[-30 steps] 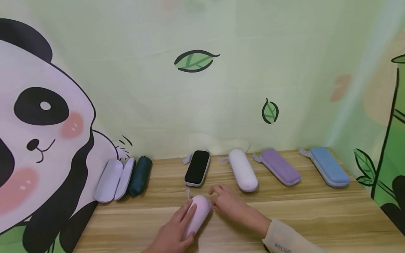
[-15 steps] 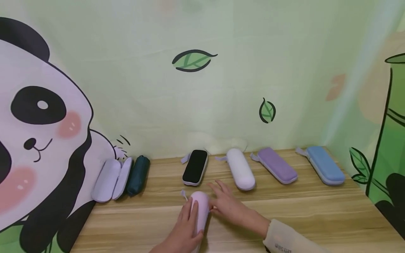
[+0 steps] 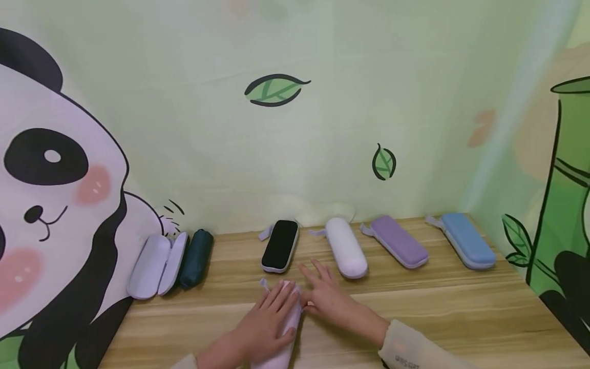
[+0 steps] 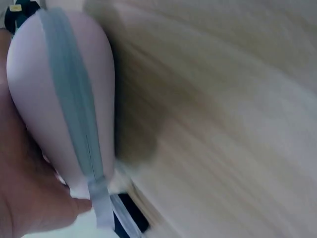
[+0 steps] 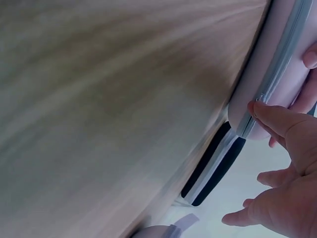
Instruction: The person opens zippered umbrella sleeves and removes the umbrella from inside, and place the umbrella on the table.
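Observation:
A pale pink zip case [image 3: 291,328] lies on the table at the front middle. My left hand [image 3: 267,328] rests flat across its top, fingers nearly straight and thumb spread toward the right side. In the left wrist view the case [image 4: 37,64] shows a grey-blue zip band with a fabric tab [image 4: 101,206] at its end. My right hand [image 3: 334,302] is at the far right side of the case. In the right wrist view its thumb and forefinger pinch the zipper pull [image 5: 261,98] near the rounded end, while the other fingers stretch out.
Along the back stand a black case [image 3: 280,246], a white one [image 3: 346,248], a purple one [image 3: 399,241] and a blue one [image 3: 467,241]. At the left lie an open lavender-lined case [image 3: 149,266] and a dark teal case [image 3: 197,259]. A panda-print cloth [image 3: 322,154] hangs behind.
My left hand has shifted forward and flattened over the top of the pink case, covering more of it. The right hand stays at its far right side. The whole view has drifted slightly.

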{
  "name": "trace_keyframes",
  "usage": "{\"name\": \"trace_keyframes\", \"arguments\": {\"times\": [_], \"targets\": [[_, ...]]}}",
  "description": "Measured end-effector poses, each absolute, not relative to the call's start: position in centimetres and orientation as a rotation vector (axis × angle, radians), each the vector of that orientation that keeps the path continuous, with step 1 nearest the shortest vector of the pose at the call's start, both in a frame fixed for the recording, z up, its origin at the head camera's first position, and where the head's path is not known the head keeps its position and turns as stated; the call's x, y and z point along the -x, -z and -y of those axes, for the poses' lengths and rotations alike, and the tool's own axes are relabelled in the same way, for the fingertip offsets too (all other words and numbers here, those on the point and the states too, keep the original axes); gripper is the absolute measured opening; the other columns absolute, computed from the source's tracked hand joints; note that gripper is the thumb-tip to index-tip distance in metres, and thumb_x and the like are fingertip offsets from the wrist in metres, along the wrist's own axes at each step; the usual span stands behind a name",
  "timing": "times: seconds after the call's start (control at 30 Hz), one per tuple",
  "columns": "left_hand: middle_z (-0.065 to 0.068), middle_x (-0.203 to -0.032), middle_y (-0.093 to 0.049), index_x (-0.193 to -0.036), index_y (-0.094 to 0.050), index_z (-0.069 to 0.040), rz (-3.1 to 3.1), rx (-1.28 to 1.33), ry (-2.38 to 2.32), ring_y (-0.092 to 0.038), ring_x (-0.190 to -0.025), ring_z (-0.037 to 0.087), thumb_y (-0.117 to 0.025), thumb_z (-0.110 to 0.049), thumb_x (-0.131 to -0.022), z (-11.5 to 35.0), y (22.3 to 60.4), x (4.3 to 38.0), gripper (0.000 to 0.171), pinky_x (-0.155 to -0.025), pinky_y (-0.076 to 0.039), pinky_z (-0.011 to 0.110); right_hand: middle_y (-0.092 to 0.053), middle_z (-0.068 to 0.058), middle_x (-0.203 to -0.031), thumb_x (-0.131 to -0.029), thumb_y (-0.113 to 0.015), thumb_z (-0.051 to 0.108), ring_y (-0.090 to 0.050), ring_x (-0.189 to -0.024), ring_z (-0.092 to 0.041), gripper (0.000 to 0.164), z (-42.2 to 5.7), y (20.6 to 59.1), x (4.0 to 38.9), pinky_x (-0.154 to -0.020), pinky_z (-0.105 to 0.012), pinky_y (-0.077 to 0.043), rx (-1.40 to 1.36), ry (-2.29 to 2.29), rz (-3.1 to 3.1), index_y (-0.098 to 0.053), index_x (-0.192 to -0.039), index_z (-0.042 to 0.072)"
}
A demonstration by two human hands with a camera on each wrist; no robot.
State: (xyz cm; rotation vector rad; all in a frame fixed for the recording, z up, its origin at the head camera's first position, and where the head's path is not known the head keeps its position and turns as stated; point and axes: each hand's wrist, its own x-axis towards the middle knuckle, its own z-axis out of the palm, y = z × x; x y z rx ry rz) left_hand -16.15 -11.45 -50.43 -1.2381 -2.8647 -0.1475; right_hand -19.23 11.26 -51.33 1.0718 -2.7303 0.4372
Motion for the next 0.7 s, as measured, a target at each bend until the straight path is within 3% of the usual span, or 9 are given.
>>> {"name": "trace_keyframes", "arguments": {"times": [0.37,0.7], "targets": [[0.016,-0.167,-0.023,-0.158,-0.034,-0.003,2.953,0.923,0.177,-0.019,-0.154,0.037,-0.047,-0.041,-0.100,10.2,50.9,15.3,0.071,-0.117,-0.030,0.053,-0.037,-0.013,-0.161,-0.093,-0.073,0.022,-0.028,-0.146,-0.050,0.010,-10.2,51.1,19.2,-0.106,-0.072,-0.033,-1.076,-0.266,2.733,-0.074,-0.099,0.015],[0.021,-0.165,-0.025,-0.157,-0.034,0.001,2.985,0.857,0.197,-0.020,-0.152,0.040,-0.048,-0.039,-0.099,10.4,51.0,14.6,0.071,-0.117,-0.030,0.054,-0.047,-0.023,-0.152,-0.100,-0.062,0.021,-0.039,-0.140,-0.050,0.025,-9.0,51.8,18.9,-0.106,-0.067,-0.037,-1.086,-0.132,2.739,-0.067,-0.119,0.005]]}}
